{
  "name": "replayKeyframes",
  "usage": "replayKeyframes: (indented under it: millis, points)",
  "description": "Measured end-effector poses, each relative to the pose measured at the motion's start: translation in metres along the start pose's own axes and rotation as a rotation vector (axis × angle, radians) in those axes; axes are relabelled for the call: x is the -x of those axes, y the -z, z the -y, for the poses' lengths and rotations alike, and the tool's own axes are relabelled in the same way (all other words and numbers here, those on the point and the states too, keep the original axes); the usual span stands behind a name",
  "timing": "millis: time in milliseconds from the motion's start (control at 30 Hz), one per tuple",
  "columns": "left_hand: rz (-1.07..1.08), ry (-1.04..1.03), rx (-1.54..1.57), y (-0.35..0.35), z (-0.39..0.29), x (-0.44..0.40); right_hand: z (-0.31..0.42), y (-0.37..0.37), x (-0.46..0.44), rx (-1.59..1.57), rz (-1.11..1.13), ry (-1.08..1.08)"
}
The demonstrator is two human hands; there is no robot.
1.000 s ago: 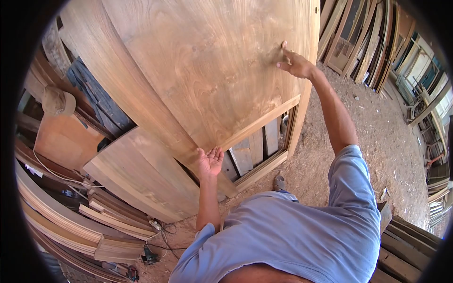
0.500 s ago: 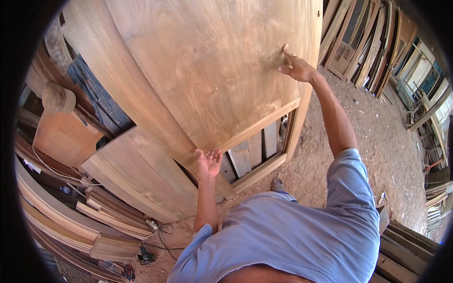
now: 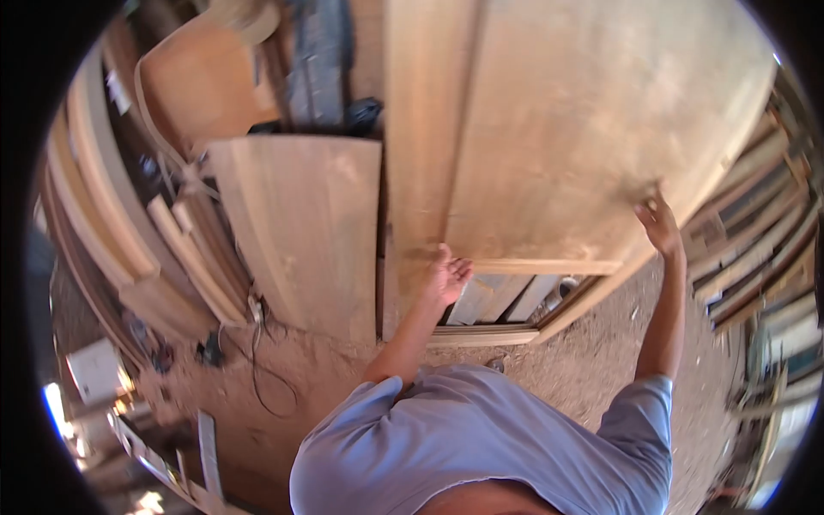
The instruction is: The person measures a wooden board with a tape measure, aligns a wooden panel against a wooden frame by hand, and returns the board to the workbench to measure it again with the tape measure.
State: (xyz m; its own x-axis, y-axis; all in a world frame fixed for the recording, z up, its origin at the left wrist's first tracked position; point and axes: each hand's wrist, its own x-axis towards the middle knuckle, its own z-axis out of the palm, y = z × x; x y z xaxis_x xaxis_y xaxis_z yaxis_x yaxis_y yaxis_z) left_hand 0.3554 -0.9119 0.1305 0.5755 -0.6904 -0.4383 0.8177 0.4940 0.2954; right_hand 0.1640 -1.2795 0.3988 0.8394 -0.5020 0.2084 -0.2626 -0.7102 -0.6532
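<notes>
A large wooden door (image 3: 584, 137) stands upright before me, with an opening in its lower part through which loose boards show. My left hand (image 3: 448, 276) is palm up with fingers apart, by the top left corner of that opening; whether it touches the wood I cannot tell. Near the door's right side, my right hand (image 3: 659, 225) has its fingers extended and holds nothing. It is close to the panel's surface, and contact is unclear because the picture is blurred.
A wide wooden panel (image 3: 300, 232) leans left of the door. Curved timber pieces (image 3: 94, 172) are stacked at far left. A dark cable (image 3: 262, 378) lies on the dirt floor (image 3: 343, 403). More frames and boards (image 3: 755, 223) lean at the right.
My view has swung left, so the door appears further right and the leaning panel more central. Both hands stay close to the door in much the same poses.
</notes>
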Motion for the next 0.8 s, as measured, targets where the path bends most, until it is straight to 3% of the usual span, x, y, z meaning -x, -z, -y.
replayKeyframes:
  millis: [200,567,667,733,800]
  points:
    - [0.146,-0.105,0.054,0.008,0.010,-0.001,0.019,-0.008,0.002,0.140,-0.045,0.025]
    - [0.161,0.007,0.069,-0.018,0.009,0.004,0.015,-0.003,0.007,0.301,-0.137,-0.009]
    - [0.181,-0.016,0.032,-0.023,0.006,0.006,0.018,-0.009,0.007,0.249,-0.126,0.067]
    - [0.162,-0.043,0.020,-0.026,0.007,0.007,0.028,-0.004,0.008,0.237,-0.049,-0.077]
    - [0.205,-0.032,0.014,-0.027,0.008,0.007,0.015,-0.004,0.005,0.238,-0.100,0.026]
